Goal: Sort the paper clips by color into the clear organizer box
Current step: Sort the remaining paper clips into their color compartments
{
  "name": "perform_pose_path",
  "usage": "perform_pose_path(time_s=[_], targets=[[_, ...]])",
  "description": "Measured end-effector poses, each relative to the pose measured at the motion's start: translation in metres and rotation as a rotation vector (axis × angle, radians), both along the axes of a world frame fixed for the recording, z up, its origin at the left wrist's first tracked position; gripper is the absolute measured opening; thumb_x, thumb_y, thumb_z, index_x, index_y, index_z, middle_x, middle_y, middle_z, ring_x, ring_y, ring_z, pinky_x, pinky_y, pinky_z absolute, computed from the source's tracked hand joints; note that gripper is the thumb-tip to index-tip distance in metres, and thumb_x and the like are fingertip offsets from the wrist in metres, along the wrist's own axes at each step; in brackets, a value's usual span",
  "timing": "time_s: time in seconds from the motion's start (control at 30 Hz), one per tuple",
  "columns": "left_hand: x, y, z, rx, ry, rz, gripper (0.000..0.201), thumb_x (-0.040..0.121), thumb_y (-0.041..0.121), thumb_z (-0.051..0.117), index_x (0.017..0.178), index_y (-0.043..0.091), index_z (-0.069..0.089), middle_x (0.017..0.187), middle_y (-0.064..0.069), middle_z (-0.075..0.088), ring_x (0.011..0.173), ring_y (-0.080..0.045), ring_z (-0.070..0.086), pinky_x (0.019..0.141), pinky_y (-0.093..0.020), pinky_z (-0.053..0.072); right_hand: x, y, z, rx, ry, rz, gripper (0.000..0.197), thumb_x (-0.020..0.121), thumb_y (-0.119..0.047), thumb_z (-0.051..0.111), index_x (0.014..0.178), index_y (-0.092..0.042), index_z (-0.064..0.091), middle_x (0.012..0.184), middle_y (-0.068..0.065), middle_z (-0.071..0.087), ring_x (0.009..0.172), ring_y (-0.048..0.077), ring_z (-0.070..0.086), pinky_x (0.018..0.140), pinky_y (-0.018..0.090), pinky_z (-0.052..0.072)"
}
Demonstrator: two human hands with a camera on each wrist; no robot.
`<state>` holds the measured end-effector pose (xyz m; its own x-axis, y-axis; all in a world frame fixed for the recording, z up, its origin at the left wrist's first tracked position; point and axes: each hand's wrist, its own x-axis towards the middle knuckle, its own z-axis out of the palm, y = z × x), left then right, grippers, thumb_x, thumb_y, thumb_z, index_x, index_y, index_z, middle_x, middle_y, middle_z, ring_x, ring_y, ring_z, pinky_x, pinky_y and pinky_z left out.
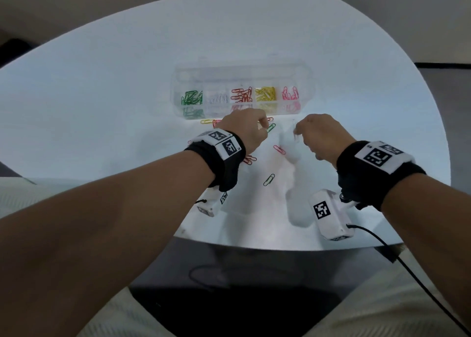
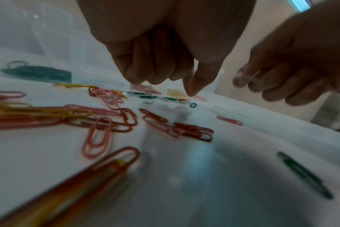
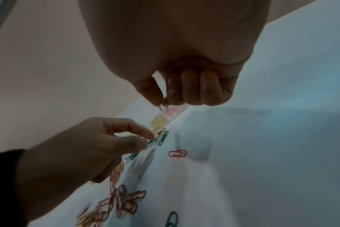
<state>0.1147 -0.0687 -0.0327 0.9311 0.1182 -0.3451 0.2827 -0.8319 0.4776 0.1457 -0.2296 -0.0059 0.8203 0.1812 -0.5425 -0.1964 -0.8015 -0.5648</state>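
Note:
The clear organizer box [image 1: 304, 87] lies open on the white table, holding green [image 1: 192, 97], white, red [image 1: 241, 94], yellow [image 1: 265, 93] and pink [image 1: 290, 93] clips in separate compartments. Just in front of it, my left hand [image 1: 265, 128] has its fingers curled, with thumb and index tips [image 3: 148, 139] pinching a green paper clip [image 3: 152, 141] on the table. My right hand [image 1: 297, 133] hovers to its right and pinches a pale white paper clip [image 2: 244, 76] between thumb and fingers [image 3: 162, 102].
Loose clips lie in front of the box: a red, pink and yellow heap [image 2: 107, 116] under my left wrist, a green one [image 1: 270, 128], a pink one [image 1: 279, 149] and a lone green one [image 1: 269, 179]. A black cable [image 1: 407, 273] trails off the table's near edge.

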Motion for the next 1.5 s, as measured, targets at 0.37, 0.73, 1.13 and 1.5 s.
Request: perform_pose_path(time_s=[0.37, 0.73, 1.13, 1.5], targets=[[0.004, -0.004, 0.003, 0.256, -0.003, -0.152, 0.021, 0.094, 0.027, 0.050, 0.111, 0.032, 0.062, 0.117, -0.001, 0.058, 0.098, -0.024, 0.056, 0.077, -0.031, 0.037, -0.008, -0.002, 0.016, 0.372, 0.197, -0.308, 0.020, 0.081, -0.019, 0.034, 0.062, -0.019, 0.031, 0.045, -0.006, 0.026, 0.043, 0.015, 0.014, 0.044, 0.024, 0.016], [0.003, -0.002, 0.001, 0.370, 0.029, -0.267, 0.016, 0.092, 0.033, 0.054, 0.100, 0.022, 0.063, 0.100, -0.001, 0.066, 0.088, -0.026, 0.062, 0.073, -0.033, 0.045, -0.013, -0.001, 0.016, 0.705, 0.431, -0.421, 0.029, 0.091, -0.022, 0.048, 0.063, -0.015, 0.043, 0.050, -0.002, 0.030, 0.040, 0.013, 0.021, 0.037, 0.021, 0.017], [-0.016, 0.008, 0.016, 0.036, 0.013, 0.076, 0.026, 0.094, 0.019, 0.031, 0.087, 0.009, 0.055, 0.082, -0.007, 0.050, 0.074, -0.025, 0.046, 0.068, -0.032, 0.036, -0.022, 0.012, 0.008, 0.399, 0.385, -0.294, 0.037, 0.091, -0.035, 0.058, 0.070, -0.005, 0.060, 0.061, 0.008, 0.052, 0.047, 0.019, 0.040, 0.045, 0.024, 0.032], [0.002, 0.071, 0.049, -0.922, -0.187, 0.660, 0.040, 0.101, 0.027, 0.041, 0.063, 0.017, 0.033, 0.041, 0.006, 0.029, 0.035, -0.011, 0.018, 0.043, -0.018, 0.019, 0.004, 0.101, 0.039, 0.270, 0.184, -0.053, 0.032, 0.092, -0.037, 0.057, 0.076, -0.009, 0.060, 0.065, 0.005, 0.057, 0.050, 0.016, 0.048, 0.047, 0.024, 0.038]])
